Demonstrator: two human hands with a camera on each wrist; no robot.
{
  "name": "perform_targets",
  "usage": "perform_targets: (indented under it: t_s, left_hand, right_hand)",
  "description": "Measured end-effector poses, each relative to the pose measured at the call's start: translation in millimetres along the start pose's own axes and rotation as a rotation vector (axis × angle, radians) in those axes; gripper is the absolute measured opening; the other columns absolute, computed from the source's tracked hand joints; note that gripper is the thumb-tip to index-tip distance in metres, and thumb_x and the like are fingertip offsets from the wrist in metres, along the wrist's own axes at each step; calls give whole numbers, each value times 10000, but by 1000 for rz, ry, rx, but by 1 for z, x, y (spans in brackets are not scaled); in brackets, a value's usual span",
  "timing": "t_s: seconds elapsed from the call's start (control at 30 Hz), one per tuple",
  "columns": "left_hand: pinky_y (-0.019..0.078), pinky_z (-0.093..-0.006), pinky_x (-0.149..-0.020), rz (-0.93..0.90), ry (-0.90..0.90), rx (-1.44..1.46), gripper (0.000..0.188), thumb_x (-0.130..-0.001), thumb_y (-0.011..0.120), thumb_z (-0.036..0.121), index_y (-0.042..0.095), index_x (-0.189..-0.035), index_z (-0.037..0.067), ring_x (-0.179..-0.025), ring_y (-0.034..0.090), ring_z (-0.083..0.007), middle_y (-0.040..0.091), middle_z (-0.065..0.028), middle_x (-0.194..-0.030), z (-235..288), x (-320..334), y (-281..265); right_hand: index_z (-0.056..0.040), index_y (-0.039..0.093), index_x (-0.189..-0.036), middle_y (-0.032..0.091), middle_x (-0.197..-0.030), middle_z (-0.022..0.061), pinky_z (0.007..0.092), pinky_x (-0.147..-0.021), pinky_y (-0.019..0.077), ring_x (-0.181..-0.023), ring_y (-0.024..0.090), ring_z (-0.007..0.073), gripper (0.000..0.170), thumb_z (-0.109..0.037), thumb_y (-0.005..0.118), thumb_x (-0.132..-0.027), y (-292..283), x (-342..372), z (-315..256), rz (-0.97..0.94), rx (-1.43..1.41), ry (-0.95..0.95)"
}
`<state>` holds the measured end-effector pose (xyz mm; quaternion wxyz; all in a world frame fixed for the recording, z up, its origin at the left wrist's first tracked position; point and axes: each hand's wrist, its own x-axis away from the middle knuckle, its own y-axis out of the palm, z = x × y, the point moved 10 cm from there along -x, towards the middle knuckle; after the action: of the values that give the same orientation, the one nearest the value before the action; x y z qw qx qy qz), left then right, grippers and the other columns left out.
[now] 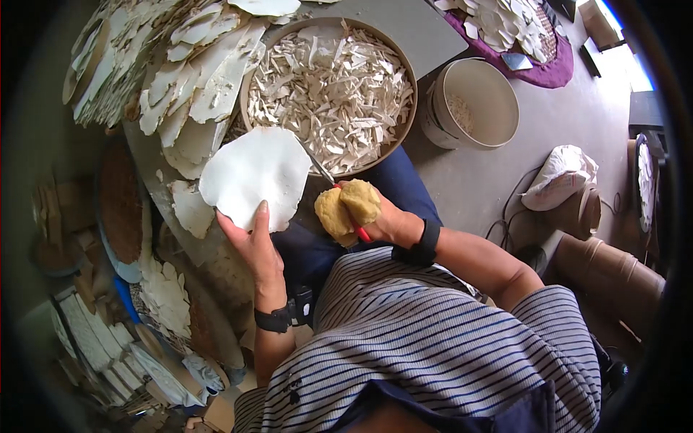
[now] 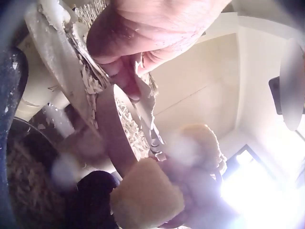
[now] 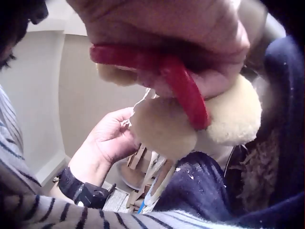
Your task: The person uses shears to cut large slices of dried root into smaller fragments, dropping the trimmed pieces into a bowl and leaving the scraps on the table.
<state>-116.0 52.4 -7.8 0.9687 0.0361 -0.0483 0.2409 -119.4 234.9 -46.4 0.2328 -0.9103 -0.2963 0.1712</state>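
A thin white sheet [image 1: 254,173], roundish with uneven edges, is pinched at its lower edge by my left hand [image 1: 258,249], thumb on top. My right hand [image 1: 395,221] grips scissors with red handles [image 3: 188,93]; yellow foam pads [image 3: 164,126] are around the handles and fingers. In the head view the scissor blades [image 1: 318,164] point up and left, near the sheet's right edge. From the left wrist, my left hand [image 2: 147,33] holds the sheet edge-on, with the foam pads [image 2: 147,194] below it.
A round tray [image 1: 414,94] of white strips lies beyond my hands. Stacked white sheets [image 1: 209,79] stand at the upper left. To the right are a bucket [image 1: 498,101] with some scraps, a purple cloth [image 1: 548,72] under more pieces, a white sack [image 1: 563,175] and a brown cylinder [image 1: 606,270].
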Motion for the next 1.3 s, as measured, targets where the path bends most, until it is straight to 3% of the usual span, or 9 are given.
perform_targets:
  t_s: [0.1, 0.2, 0.57, 0.67, 0.77, 0.87, 0.97, 1.1, 1.3]
  left_hand:
    - [364, -353, -958, 8, -3, 16, 606, -793, 562, -32, 261, -1316, 17, -1138, 433, -229, 398, -131, -1275, 4, -1, 0]
    - [369, -364, -959, -22, -3, 13, 639, -778, 560, -39, 258, -1335, 48, -1157, 426, -238, 396, -122, -1288, 6, -2, 0]
    - [321, -335, -986, -157, -77, -38, 637, -774, 580, -42, 258, -1323, -8, -1162, 405, -209, 391, -123, -1283, 4, -6, 0]
    - [342, -351, -979, -163, -50, -61, 634, -766, 568, -59, 280, -1324, 30, -1172, 417, -221, 404, -113, -1284, 9, -9, 0]
    - [337, -345, -982, -199, -65, -58, 650, -756, 578, -57, 280, -1326, 30, -1173, 415, -214, 406, -106, -1281, 15, -10, 3]
    - [334, -341, -984, -295, -90, -113, 653, -748, 585, -52, 288, -1325, 25, -1172, 413, -213, 408, -104, -1279, 17, -8, 12]
    - [343, -344, -978, -309, -137, -114, 628, -753, 583, -39, 309, -1314, 17, -1157, 425, -214, 420, -109, -1269, 17, -12, 14]
    - [377, -360, -960, 67, -2, 180, 527, -803, 555, 50, 356, -1290, 11, -1110, 481, -233, 460, -135, -1247, 10, -5, -4]
    - [425, -331, -882, 49, -425, 554, 432, -866, 566, 220, 442, -1209, -10, -1038, 520, -195, 533, -102, -1128, -52, 20, 38]
  right_hand:
    - [-27, 499, -1085, 551, -1082, 111, 355, -884, 417, -1013, 531, 270, 334, -143, 610, -793, 3, -6, 7, -65, -252, 130]
    - [-15, 495, -1074, 544, -1072, 125, 332, -864, 425, -994, 535, 267, 335, -134, 616, -786, -16, -4, -6, 73, -190, 63]
    - [-35, 486, -1126, 534, -1123, 104, 321, -923, 398, -1045, 525, 238, 371, -166, 617, -805, 6, 1, 12, -88, -109, 107]
    - [-43, 496, -1121, 529, -1132, 104, 328, -944, 375, -1077, 504, 240, 359, -157, 619, -804, 10, 0, 20, -142, -321, 195]
    - [-37, 502, -1109, 522, -1133, 116, 328, -951, 361, -1087, 486, 246, 360, -144, 627, -789, 0, -1, 8, -11, -229, 57]
    - [-37, 563, -970, 574, -962, 154, 384, -795, 448, -916, 540, 332, 252, -161, 584, -751, -19, -5, -1, 201, -233, -67]
    - [-35, 559, -950, 565, -930, 156, 381, -785, 451, -899, 539, 329, 226, -151, 574, -756, -14, -4, 6, 171, -253, 53]
    - [-31, 552, -907, 563, -870, 153, 371, -739, 462, -834, 550, 331, 192, -143, 572, -752, -13, -7, 6, 213, -313, 99]
    - [-26, 516, -837, 537, -773, 153, 381, -647, 455, -741, 547, 343, 165, -156, 557, -744, -1, -15, 8, 189, -462, 166]
